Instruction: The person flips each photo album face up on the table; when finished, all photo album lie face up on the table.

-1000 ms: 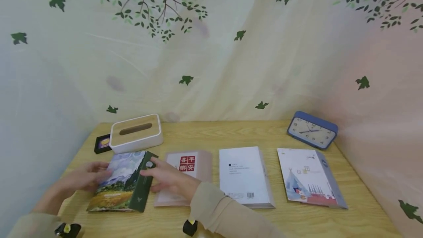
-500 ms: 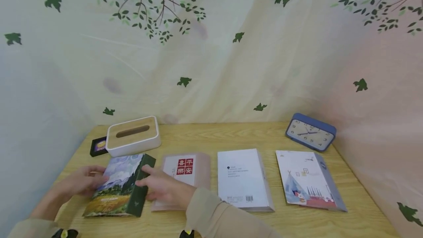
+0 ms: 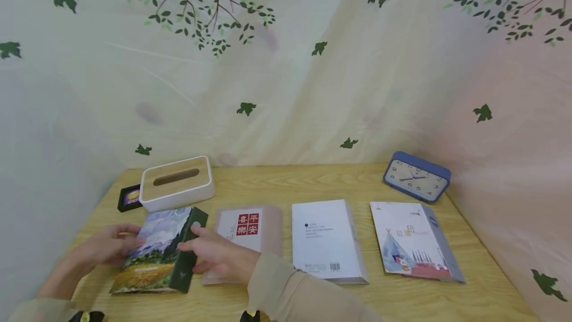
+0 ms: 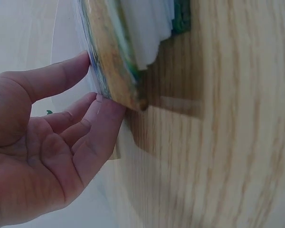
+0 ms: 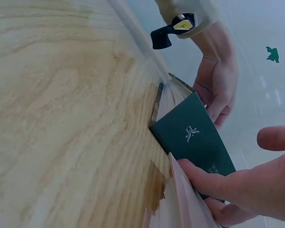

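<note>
A thick book with a painted landscape cover and dark green spine lies at the left of the table, tilted a little. My left hand pinches its left edge, thumb at the cover and fingertips curled at the edge below. From the other side my right hand touches the green spine with its fingers; the thumb stands away from the book in the right wrist view. Behind this hand a pale pink book with red characters is partly hidden.
To the right lie a white book and a book with a tent drawing. A white tissue box with a wooden top stands behind the landscape book, beside a small black-framed item. A blue clock stands at the back right.
The head view has shifted slightly, carrying the whole scene a little left. My right hand has moved slightly left along the green spine; the landscape book stays in nearly the same place.
</note>
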